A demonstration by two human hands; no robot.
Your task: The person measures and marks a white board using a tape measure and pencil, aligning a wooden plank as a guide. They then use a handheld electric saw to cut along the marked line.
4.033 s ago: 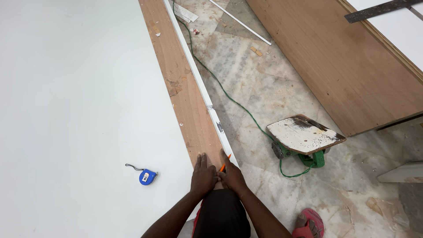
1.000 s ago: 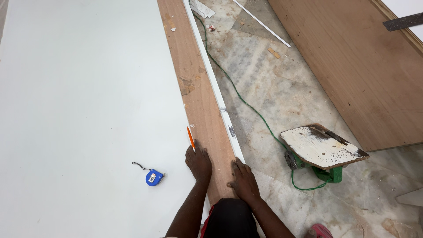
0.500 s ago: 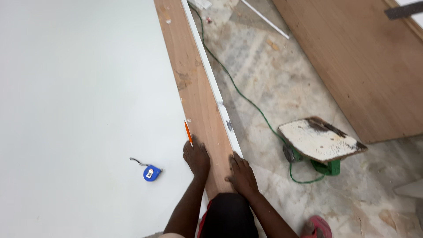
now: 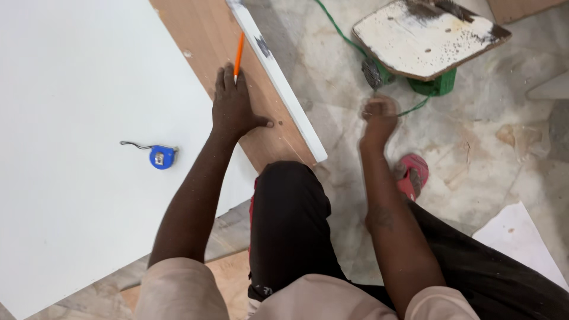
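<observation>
My left hand [image 4: 234,109] lies flat on the seam between a large white board [image 4: 71,106] and a brown wooden plank [image 4: 283,131]. An orange pencil [image 4: 238,54] sticks out between its fingers, pointing away from me. My right hand [image 4: 378,115] is off the plank, raised over the stone floor. It is blurred, with its fingers curled and nothing visible in it. A white strip [image 4: 278,80] runs along the plank's right edge. A small blue tape measure [image 4: 162,157] rests on the white board left of my left forearm.
A low paint-stained stool on a green base [image 4: 427,38] stands just beyond my right hand, with a green cable [image 4: 332,24] running past it. A red sandal [image 4: 412,175] is on my foot. A white sheet [image 4: 521,240] lies at the lower right.
The view has dropped closer to my hands. My right hand has lifted off the plank and swung right over the floor. My left hand stays on the plank with the pencil.
</observation>
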